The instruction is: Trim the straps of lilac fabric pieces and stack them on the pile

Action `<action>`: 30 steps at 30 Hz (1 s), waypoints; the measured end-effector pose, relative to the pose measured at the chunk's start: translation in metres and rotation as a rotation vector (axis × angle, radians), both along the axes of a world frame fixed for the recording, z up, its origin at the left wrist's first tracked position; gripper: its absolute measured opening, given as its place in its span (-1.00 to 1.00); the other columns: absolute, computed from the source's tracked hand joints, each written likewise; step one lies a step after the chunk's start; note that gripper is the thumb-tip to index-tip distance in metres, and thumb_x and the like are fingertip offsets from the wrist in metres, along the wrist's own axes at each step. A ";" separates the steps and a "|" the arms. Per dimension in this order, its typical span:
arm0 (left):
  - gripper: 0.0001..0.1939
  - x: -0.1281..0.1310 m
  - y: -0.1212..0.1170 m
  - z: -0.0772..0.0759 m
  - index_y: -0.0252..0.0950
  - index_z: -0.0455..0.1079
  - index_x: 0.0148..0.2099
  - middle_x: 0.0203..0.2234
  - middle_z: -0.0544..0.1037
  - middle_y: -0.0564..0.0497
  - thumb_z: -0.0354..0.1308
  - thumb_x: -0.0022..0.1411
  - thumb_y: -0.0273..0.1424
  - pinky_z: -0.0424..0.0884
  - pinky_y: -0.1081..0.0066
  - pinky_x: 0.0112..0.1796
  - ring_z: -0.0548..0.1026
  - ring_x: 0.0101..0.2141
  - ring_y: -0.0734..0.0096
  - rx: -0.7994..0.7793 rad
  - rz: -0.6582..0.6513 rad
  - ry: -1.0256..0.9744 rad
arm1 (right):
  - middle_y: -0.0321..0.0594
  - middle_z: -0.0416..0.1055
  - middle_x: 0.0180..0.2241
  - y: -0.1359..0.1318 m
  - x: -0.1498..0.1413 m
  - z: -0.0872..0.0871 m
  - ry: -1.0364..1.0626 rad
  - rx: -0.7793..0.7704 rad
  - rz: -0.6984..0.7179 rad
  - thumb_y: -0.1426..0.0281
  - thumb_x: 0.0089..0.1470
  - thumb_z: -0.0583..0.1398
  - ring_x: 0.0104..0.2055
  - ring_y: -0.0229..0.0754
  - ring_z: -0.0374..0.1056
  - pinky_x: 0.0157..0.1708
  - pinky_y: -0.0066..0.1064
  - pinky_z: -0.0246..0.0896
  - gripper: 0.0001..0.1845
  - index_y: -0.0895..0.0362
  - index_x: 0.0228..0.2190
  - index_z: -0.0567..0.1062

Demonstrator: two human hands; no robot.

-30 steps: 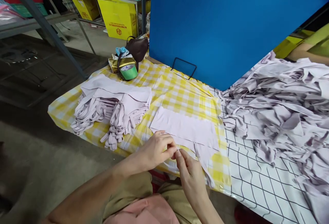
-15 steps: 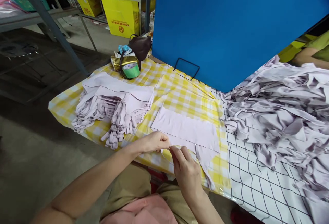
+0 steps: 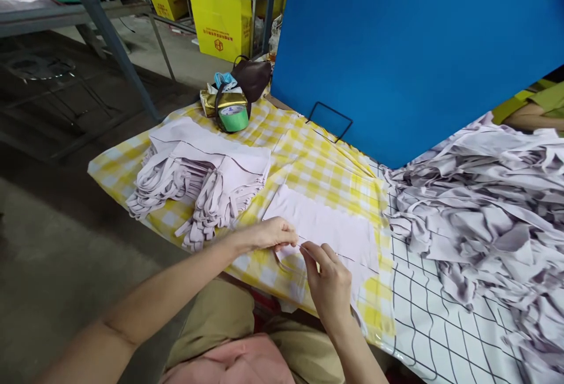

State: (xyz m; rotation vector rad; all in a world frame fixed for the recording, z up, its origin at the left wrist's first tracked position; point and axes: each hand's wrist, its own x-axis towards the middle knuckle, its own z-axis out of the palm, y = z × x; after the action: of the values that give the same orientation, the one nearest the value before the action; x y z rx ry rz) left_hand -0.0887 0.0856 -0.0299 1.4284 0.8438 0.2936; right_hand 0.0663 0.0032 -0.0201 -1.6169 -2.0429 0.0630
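Pale lilac fabric piece (image 3: 326, 228) lies flat; left hand (image 3: 273, 234) and right hand (image 3: 328, 278) pinch its 6 o'clock edge, fingers closed; folding step, next needs straight alignment

**Open checked cloth in the middle, fabric on both flanks**

The bench (image 3: 326, 155) has bare yellow-checked cloth between the folded stack (image 3: 198, 175) on the left and the loose fabric heap (image 3: 480, 208) on the right; a hand can pass there, above the flat fabric piece (image 3: 330, 225). The blue board (image 3: 409, 49) closes off the far side, with a black wire stand (image 3: 329, 120) at its foot. The green tape roll (image 3: 233, 118), gold packet (image 3: 215, 101) and dark pouch (image 3: 253, 76) crowd the far left corner. The grid-patterned strip (image 3: 440, 325) near the front right lies open.
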 end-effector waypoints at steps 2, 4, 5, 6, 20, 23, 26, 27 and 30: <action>-0.92 0.003 0.001 -0.006 -0.33 0.31 -0.41 -0.56 0.33 0.11 0.05 0.09 -0.43 0.22 0.49 -0.44 0.29 -0.50 0.50 0.388 0.112 0.140 | -0.25 0.33 -0.55 0.005 0.003 -0.003 0.046 -0.048 -0.048 0.34 0.20 0.00 -0.61 -0.31 0.20 -0.55 -0.51 0.04 -0.67 0.20 -0.37 0.52; -0.90 0.007 0.002 -0.010 -0.33 0.34 -0.29 -0.36 0.40 0.02 0.10 0.08 -0.52 0.27 0.43 -0.26 0.35 -0.29 0.39 0.742 0.104 0.252 | -0.24 0.34 -0.53 0.013 0.005 -0.007 0.097 -0.117 -0.091 0.32 0.18 0.00 -0.59 -0.29 0.20 -0.51 -0.48 0.07 -0.67 0.19 -0.39 0.51; -0.88 0.008 0.003 -0.012 -0.33 0.35 -0.25 -0.29 0.40 -0.02 0.10 0.09 -0.53 0.27 0.39 -0.21 0.35 -0.22 0.34 0.868 0.054 0.294 | -0.24 0.34 -0.52 0.017 0.006 -0.009 0.120 -0.154 -0.107 0.32 0.17 0.00 -0.58 -0.28 0.20 -0.50 -0.47 0.07 -0.68 0.18 -0.40 0.50; -0.89 0.010 0.004 -0.013 -0.33 0.35 -0.24 -0.25 0.40 -0.04 0.11 0.12 -0.52 0.27 0.37 -0.18 0.34 -0.19 0.31 0.964 -0.010 0.331 | -0.24 0.34 -0.52 0.021 0.007 -0.011 0.141 -0.192 -0.120 0.32 0.16 0.01 -0.57 -0.27 0.21 -0.49 -0.45 0.08 -0.69 0.18 -0.40 0.50; -0.87 0.019 0.022 -0.026 -0.32 0.45 -0.28 -0.34 0.43 -0.01 0.07 0.20 -0.49 0.27 0.39 -0.18 0.34 -0.24 0.35 1.011 -0.038 0.339 | -0.24 0.34 -0.49 0.049 0.013 -0.022 0.186 -0.348 -0.060 0.44 0.07 0.02 -0.46 -0.23 0.29 -0.44 -0.45 0.11 -0.78 0.14 -0.49 0.44; -0.88 0.020 0.028 -0.030 -0.32 0.47 -0.31 -0.37 0.44 -0.01 0.10 0.20 -0.46 0.27 0.41 -0.20 0.33 -0.25 0.35 0.961 -0.019 0.294 | -0.22 0.34 -0.49 0.051 0.013 -0.020 0.122 -0.346 -0.063 0.47 0.08 0.03 -0.46 -0.22 0.28 -0.44 -0.45 0.08 -0.78 0.15 -0.49 0.44; -0.88 0.020 0.031 -0.031 -0.32 0.47 -0.32 -0.38 0.44 0.00 0.11 0.20 -0.44 0.27 0.41 -0.20 0.33 -0.24 0.36 0.938 -0.023 0.264 | -0.19 0.34 -0.47 0.053 0.013 -0.019 0.065 -0.340 -0.072 0.49 0.08 0.02 -0.47 -0.21 0.26 -0.48 -0.44 0.02 -0.77 0.16 -0.50 0.44; -0.88 0.020 0.032 -0.032 -0.32 0.47 -0.32 -0.38 0.44 0.00 0.11 0.21 -0.44 0.27 0.41 -0.20 0.33 -0.24 0.36 0.930 -0.027 0.259 | -0.19 0.34 -0.47 0.053 0.013 -0.019 0.047 -0.340 -0.074 0.50 0.09 0.02 -0.48 -0.22 0.25 -0.50 -0.44 0.00 -0.76 0.16 -0.50 0.44; -0.88 0.019 0.034 -0.030 -0.32 0.47 -0.32 -0.38 0.44 0.00 0.11 0.20 -0.44 0.27 0.41 -0.19 0.33 -0.24 0.36 0.903 -0.040 0.261 | -0.20 0.33 -0.47 0.054 0.012 -0.018 0.000 -0.341 -0.084 0.52 0.09 0.01 -0.51 -0.23 0.23 -0.53 -0.44 -0.06 -0.76 0.16 -0.49 0.44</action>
State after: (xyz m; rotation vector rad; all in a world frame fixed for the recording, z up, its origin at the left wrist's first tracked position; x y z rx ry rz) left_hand -0.0694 0.1196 -0.0601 2.3587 0.9366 0.5010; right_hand 0.0778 0.0568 -0.0381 -1.9011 -2.0439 0.4008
